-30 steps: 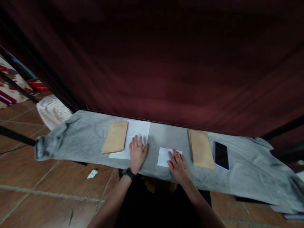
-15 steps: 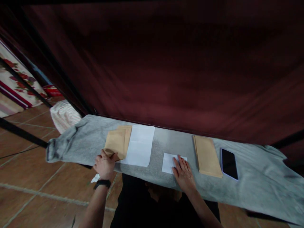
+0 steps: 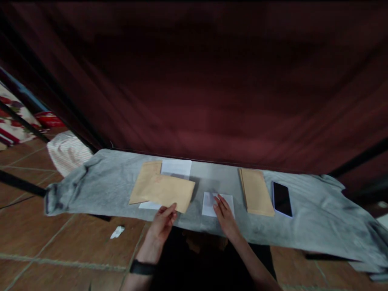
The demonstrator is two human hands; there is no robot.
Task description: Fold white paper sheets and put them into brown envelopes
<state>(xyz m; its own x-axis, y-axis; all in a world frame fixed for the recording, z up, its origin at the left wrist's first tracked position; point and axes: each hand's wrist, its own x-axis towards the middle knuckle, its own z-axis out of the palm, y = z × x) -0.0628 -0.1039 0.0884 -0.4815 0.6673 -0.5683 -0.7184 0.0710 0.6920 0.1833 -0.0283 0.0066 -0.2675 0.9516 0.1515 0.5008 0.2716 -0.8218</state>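
Head view: the left hand [image 3: 165, 222] pinches one brown envelope [image 3: 172, 192] between thumb and fingers at its near edge, toward the right-hand corner. The right hand [image 3: 224, 214] grips nothing; its fingers lie extended, close together, over a small white paper [image 3: 209, 205]. From where I stand, I cannot tell whether they press on it.

The pinched envelope lies crosswise over the left envelope stack [image 3: 137, 190] and a large white sheet [image 3: 178, 166]; contact beneath it cannot be confirmed.

Step in hand, as judged: handling a single envelope with the left hand while the right attends the small paper. The next move calls for a secure pinch, a level envelope and the small paper kept flat.

Outward on the cloth-covered surface [image 3: 112, 184], the right envelope stack [image 3: 257, 193] lies beyond the right hand, with a phone [image 3: 281, 199] just beside it. A dark red curtain [image 3: 212, 101] hangs behind; a white scrap [image 3: 117, 232] lies on the tiled floor [image 3: 54, 238].
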